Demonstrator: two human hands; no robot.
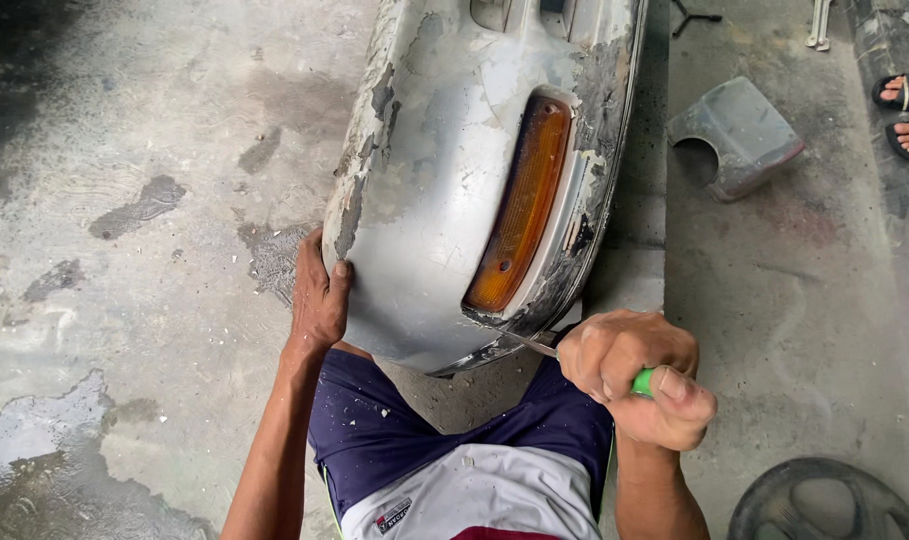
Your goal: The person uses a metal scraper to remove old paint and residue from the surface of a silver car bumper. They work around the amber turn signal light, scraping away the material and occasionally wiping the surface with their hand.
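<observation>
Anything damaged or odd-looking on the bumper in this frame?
Yes. The grey bumper has paint flaking off in ragged patches along its left edge, by the left hand, and dark scraped areas around the amber lamp. The right hand holds a green-handled tool at the lower edge.

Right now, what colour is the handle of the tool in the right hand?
Bright green handle, seen in the head view, gripped by the right hand.
</observation>
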